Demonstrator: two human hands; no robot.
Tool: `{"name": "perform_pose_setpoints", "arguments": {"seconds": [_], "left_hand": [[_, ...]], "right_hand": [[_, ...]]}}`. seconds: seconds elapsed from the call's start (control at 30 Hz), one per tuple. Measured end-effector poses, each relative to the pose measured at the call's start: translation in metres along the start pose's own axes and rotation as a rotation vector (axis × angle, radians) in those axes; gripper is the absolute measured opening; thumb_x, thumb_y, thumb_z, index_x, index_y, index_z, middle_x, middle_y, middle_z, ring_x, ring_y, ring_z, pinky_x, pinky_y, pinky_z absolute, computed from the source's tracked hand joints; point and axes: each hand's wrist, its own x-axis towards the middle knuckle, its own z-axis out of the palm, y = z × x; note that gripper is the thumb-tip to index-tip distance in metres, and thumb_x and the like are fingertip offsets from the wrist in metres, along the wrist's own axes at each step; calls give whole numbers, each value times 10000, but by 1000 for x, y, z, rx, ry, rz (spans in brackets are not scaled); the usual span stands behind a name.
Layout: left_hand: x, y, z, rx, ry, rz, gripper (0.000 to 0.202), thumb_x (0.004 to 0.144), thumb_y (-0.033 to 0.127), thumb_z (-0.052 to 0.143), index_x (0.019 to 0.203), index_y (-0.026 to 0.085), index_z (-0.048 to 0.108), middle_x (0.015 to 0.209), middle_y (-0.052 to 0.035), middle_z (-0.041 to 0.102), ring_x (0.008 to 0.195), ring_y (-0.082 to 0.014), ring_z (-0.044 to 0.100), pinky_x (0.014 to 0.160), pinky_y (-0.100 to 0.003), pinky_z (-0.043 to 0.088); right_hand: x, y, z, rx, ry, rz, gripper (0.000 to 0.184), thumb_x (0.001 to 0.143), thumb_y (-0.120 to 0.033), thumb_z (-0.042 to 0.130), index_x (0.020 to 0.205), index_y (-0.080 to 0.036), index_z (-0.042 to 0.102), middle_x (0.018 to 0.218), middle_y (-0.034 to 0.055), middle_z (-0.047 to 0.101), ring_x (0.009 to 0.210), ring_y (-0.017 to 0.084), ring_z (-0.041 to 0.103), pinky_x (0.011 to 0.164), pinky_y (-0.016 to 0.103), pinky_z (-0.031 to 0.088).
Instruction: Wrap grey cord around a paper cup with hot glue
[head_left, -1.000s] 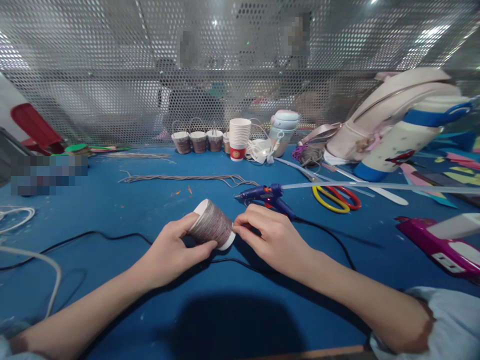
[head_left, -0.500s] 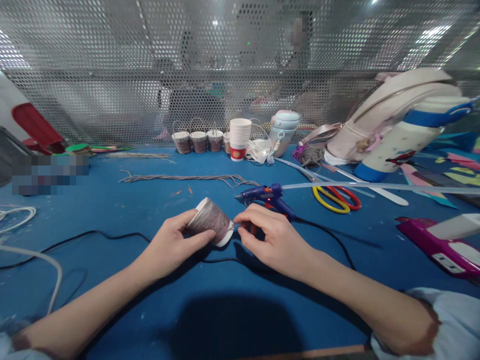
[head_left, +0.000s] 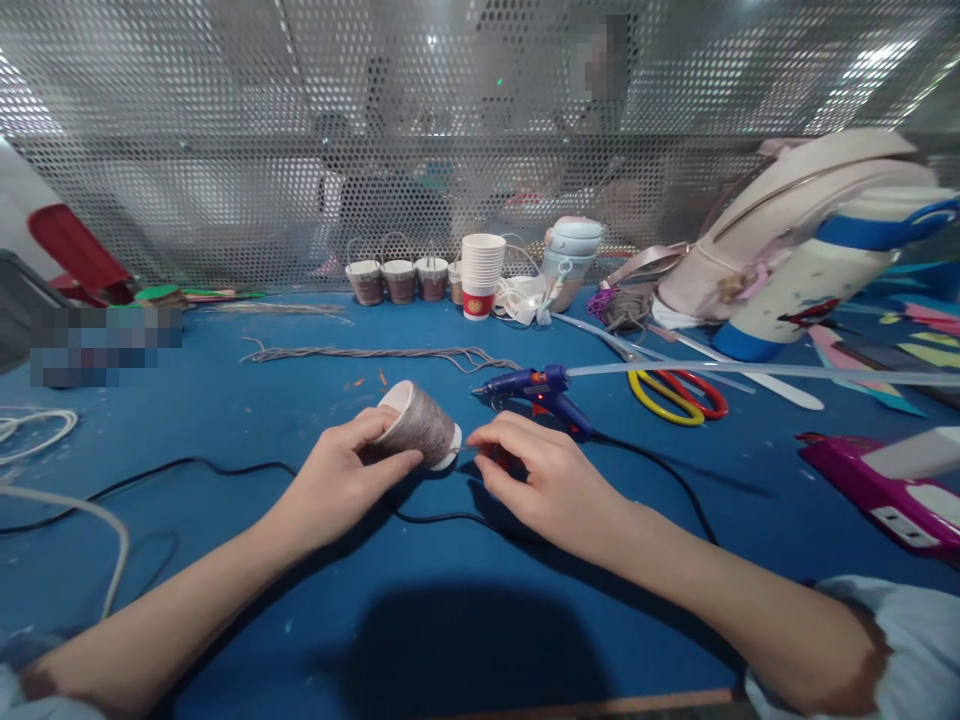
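Note:
My left hand point(head_left: 346, 477) grips a paper cup wrapped in grey-brown yarn point(head_left: 420, 424), held on its side a little above the blue table point(head_left: 247, 420). The cup's white rim points up and to the left. My right hand point(head_left: 534, 476) is closed in a pinch at the cup's right end, on the loose end of the yarn. A blue glue gun point(head_left: 537, 388) lies just behind my right hand, its black cord point(head_left: 660, 470) running off to the right.
Yellow-and-red scissors point(head_left: 677, 395) lie right of the glue gun. Loose yarn strands point(head_left: 375, 354), a stack of paper cups point(head_left: 481, 274) and several wrapped cups point(head_left: 399, 281) stand along the mesh wall. A bag and bottle point(head_left: 810, 260) sit at right, a pink object point(head_left: 877, 485) nearer.
The cup has risen slightly and turned, so its rim now faces more up and left. My right hand has stayed pinched at the cup's right end.

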Motion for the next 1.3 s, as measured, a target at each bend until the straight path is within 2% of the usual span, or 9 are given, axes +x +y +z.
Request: {"name": "perform_pose_setpoints", "arguments": {"seconds": [0.2, 0.4, 0.53, 0.67, 0.8, 0.9, 1.07, 1.17, 1.3], "left_hand": [[1, 1, 0, 7, 19, -33, 190, 794, 324, 591, 867, 156, 640, 760, -10, 626, 708, -166, 563, 658, -286, 455], [2, 2, -2, -10, 49, -56, 145, 761, 257, 590, 868, 163, 618, 764, -7, 625, 693, -163, 577, 627, -271, 463], [3, 2, -2, 28, 94, -65, 127, 738, 230, 602, 844, 165, 625, 742, -2, 616, 696, -162, 568, 626, -262, 445], [5, 3, -2, 19, 123, -75, 139, 736, 267, 618, 814, 154, 632, 722, 3, 595, 671, -150, 537, 610, -259, 424], [6, 3, -2, -1, 131, -79, 177, 738, 306, 641, 827, 154, 643, 729, 5, 598, 687, -151, 538, 632, -264, 426], [5, 1, -2, 1, 133, -91, 201, 737, 324, 650, 837, 150, 650, 741, -1, 604, 692, -155, 543, 636, -269, 426], [5, -1, -1, -17, 116, -116, 228, 741, 340, 661, 869, 152, 648, 757, -3, 613, 710, -164, 563, 647, -270, 439], [4, -1, 0, -9, 103, -118, 204, 740, 330, 660, 851, 158, 653, 744, 0, 617, 700, -163, 565, 638, -266, 439], [4, 1, 0, 11, 111, -104, 171, 729, 313, 656, 814, 165, 657, 722, 4, 621, 682, -166, 566, 625, -266, 435]], "right_hand": [[0, -3, -2, -34, -6, -7, 150, 875, -118, 508, 943, -148, 638, 840, 45, 638, 690, 142, 566, 638, 276, 447], [-3, -9, -6, -123, -82, -38, 162, 901, -158, 496, 982, -158, 636, 865, 47, 705, 724, 156, 626, 681, 291, 471], [-4, -9, -15, -304, -175, -20, 180, 922, -259, 522, 996, -157, 651, 923, 87, 727, 837, 226, 669, 743, 349, 483], [-4, -2, -42, -475, -244, 104, 204, 918, -346, 538, 880, -201, 676, 839, 66, 732, 760, 236, 679, 639, 328, 448], [-8, 21, -79, -575, -381, 268, 478, 899, -539, 483, 554, -225, 588, 531, 31, 625, 495, 193, 576, 476, 296, 305], [-9, 43, -92, -674, -369, 402, 532, 843, -664, 471, 584, -223, 615, 544, 49, 628, 493, 209, 569, 455, 289, 290], [9, 60, -75, -401, -242, 439, 431, 850, -612, 510, 964, -237, 691, 806, 35, 728, 693, 218, 664, 553, 283, 445], [20, 63, -56, -220, -213, 456, 341, 875, -490, 532, 1000, -224, 703, 846, 26, 739, 764, 211, 681, 629, 283, 496], [22, 63, -44, -175, -116, 519, 283, 856, -413, 571, 977, -206, 720, 861, 36, 742, 812, 229, 686, 660, 302, 514]]}}
